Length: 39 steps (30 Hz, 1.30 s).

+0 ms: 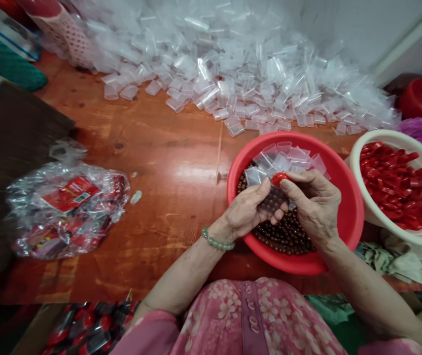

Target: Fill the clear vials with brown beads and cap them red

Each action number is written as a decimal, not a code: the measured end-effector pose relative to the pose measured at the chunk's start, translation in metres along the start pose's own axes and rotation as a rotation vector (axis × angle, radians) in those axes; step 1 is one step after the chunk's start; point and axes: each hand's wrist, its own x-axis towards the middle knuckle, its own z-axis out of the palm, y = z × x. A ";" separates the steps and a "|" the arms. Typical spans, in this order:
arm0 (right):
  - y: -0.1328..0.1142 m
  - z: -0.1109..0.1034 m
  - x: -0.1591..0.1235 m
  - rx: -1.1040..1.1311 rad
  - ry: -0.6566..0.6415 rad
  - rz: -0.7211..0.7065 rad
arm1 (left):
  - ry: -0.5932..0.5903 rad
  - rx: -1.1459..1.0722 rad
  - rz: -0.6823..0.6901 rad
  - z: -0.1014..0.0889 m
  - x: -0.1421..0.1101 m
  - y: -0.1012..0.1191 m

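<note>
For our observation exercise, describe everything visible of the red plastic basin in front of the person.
This round, glossy red plastic basin has a wide rim and sits on the wooden table. It holds dark brown beads and small clear plastic bags. The left hand and right hand are held over it.

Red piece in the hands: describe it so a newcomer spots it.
On the wooden table sits a red basin of brown beads. Above it, the right hand pinches a small red piece beside a clear bag in the left hand. Unlike those heaped in the white basin, it is held.
</note>
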 end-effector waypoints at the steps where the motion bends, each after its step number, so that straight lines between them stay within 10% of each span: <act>1: 0.000 -0.001 0.000 0.000 -0.023 -0.001 | 0.007 0.011 0.013 0.000 0.000 0.000; 15: 0.011 -0.037 0.006 -0.444 -0.387 -0.418 | 0.111 0.270 0.085 0.005 -0.002 -0.006; 29: 0.019 -0.021 -0.015 -0.869 -0.298 -0.654 | 0.186 0.071 0.043 0.007 0.000 -0.004; 33: 0.016 -0.027 -0.012 -0.642 -0.374 -0.501 | 0.166 0.108 0.061 0.008 -0.003 -0.005; 39: 0.006 -0.025 -0.004 0.013 -0.246 0.131 | 0.167 0.214 0.109 0.012 -0.005 -0.010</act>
